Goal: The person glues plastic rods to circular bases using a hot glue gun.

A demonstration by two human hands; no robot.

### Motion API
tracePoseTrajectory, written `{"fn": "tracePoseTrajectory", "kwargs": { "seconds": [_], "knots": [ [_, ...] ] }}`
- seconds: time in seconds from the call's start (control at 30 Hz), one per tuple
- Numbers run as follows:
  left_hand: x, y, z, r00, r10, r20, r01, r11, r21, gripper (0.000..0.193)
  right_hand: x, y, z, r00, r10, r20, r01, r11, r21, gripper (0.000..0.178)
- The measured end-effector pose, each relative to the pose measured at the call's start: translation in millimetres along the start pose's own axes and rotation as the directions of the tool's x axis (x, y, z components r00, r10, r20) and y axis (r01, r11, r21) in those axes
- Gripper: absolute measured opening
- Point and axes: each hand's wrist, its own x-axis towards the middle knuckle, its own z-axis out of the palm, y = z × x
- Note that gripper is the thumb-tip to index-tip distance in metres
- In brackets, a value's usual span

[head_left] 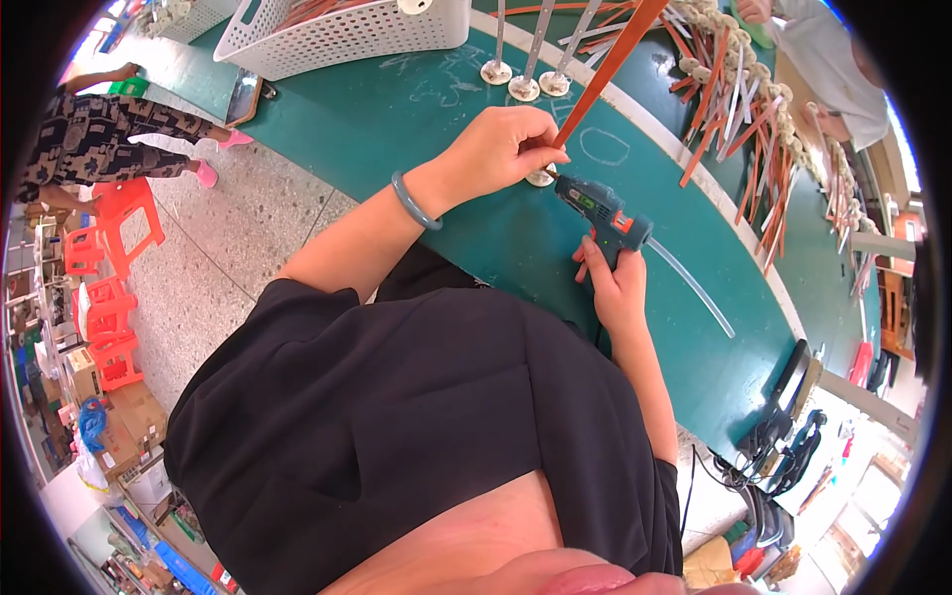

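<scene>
My left hand [501, 149], with a grey bangle on its wrist, pinches the lower end of a long orange-brown strip [607, 74] that slants up to the right. Just below those fingers is a small whitish disc [540, 178]. My right hand [617, 283] is closed round the handle of a dark green glue gun [598, 203]. The gun's nozzle points left, close to the strip's lower end and the disc; whether it touches cannot be made out. A clear glue stick [694, 288] trails from the gun's back.
Three strips on round white bases [524, 88] stand beyond my left hand on the green table [397, 109]. A white perforated basket [347, 45] holds more strips. Braided rope with orange and white strips [739, 99] lies at far right, near another person [828, 69]. Someone stands at left by red stools [129, 223].
</scene>
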Motion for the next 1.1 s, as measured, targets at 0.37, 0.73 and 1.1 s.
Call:
{"fn": "tracePoseTrajectory", "kwargs": {
  "seconds": [0.37,0.73,1.1],
  "knots": [
    [2.9,7.0,-1.5,1.000,0.002,0.008,-0.002,1.000,0.017,0.013,1.6,0.5,-2.0,0.999,-0.012,-0.038,0.013,1.000,0.020,0.015],
    [7.9,13.4,-2.2,0.993,0.109,0.047,-0.115,0.981,0.153,0.006,3.2,-7.5,-15.0,0.995,0.085,0.050,-0.091,0.985,0.150,0.027],
    [14.8,5.1,-6.2,0.989,0.114,0.098,-0.128,0.981,0.145,0.013,4.1,-4.5,-11.8,0.996,0.090,0.003,-0.089,0.975,0.203,0.029]
  ]
}}
